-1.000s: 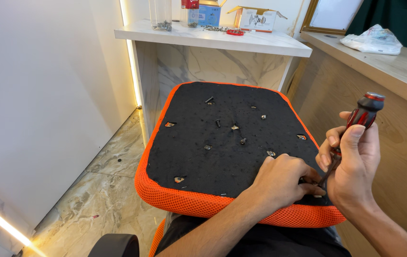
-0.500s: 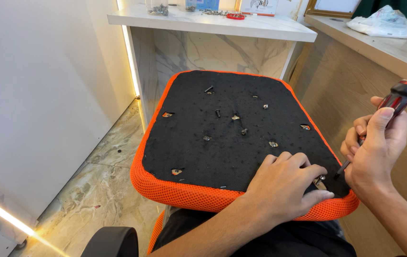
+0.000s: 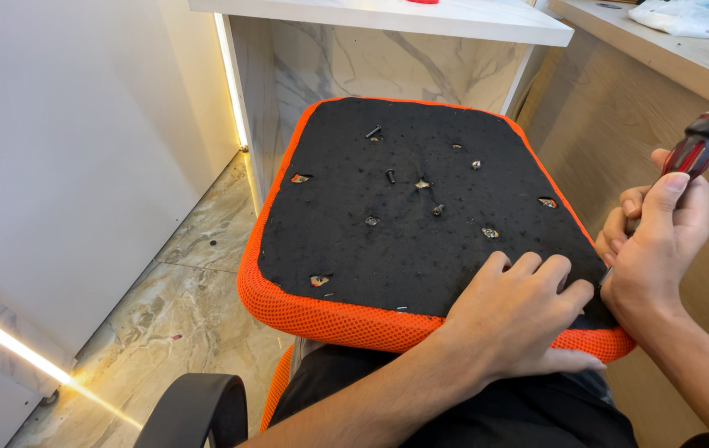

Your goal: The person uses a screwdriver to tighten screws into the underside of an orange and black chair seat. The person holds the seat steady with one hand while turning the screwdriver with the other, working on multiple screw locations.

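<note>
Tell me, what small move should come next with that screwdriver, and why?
Probably turn the screwdriver. The right hand grips its red-black handle, tip angled down at the black seat underside near its corner, and the left hand is pressed flat there to steady it.

The seat cushion [image 3: 421, 249] on my lap is black underneath, with an orange mesh border. The screwdriver [image 3: 697, 149] in my right hand [image 3: 657, 249] has a red and black handle. The floor [image 3: 172, 299] has a grey-beige marble pattern.
</note>
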